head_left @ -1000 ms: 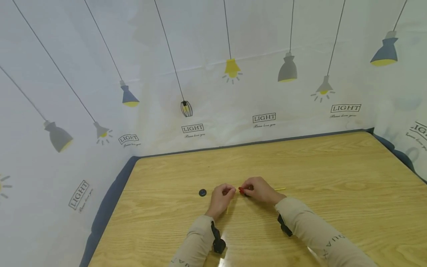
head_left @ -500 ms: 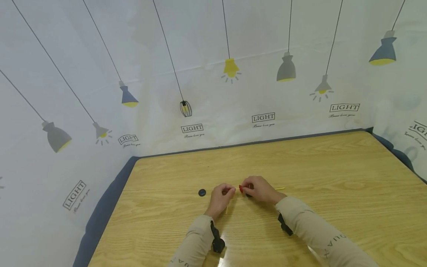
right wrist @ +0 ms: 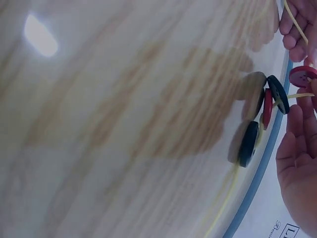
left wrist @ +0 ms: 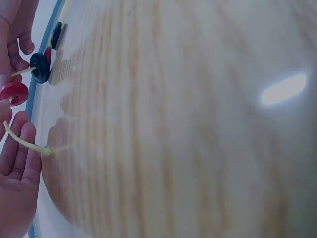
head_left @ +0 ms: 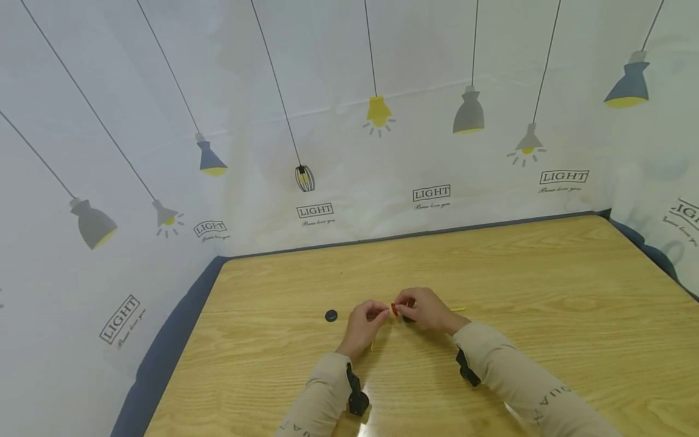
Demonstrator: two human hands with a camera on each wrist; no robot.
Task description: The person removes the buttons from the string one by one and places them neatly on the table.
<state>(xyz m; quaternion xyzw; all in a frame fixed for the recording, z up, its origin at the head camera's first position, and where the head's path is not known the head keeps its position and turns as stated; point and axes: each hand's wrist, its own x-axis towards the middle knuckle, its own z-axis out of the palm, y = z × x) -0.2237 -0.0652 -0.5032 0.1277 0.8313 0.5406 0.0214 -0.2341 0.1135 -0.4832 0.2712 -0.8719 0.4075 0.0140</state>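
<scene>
A red button point(head_left: 394, 309) stands on edge between my two hands. My right hand point(head_left: 426, 309) pinches it by thumb and fingertips. My left hand point(head_left: 364, 325) holds a yellow string point(left wrist: 27, 144) right at the button's face, and one length of string hangs below those fingers. A bit of yellow shows at the holes of the red button point(right wrist: 301, 76) in the right wrist view. Further along the string, under the right hand, sit a dark button point(right wrist: 278, 94), another red button point(right wrist: 268, 109) and a second dark button point(right wrist: 249, 144), all threaded.
A loose dark button point(head_left: 330, 315) lies flat on the wooden table point(head_left: 273, 376), left of my left hand. The string's tail point(head_left: 459, 309) runs out to the right past my right hand. A white printed curtain point(head_left: 349, 139) hangs behind the table's far edge.
My left fingertips have shifted slightly right, closer to the red button. The right hand keeps its pinch and has hardly moved. The loose button stays put.
</scene>
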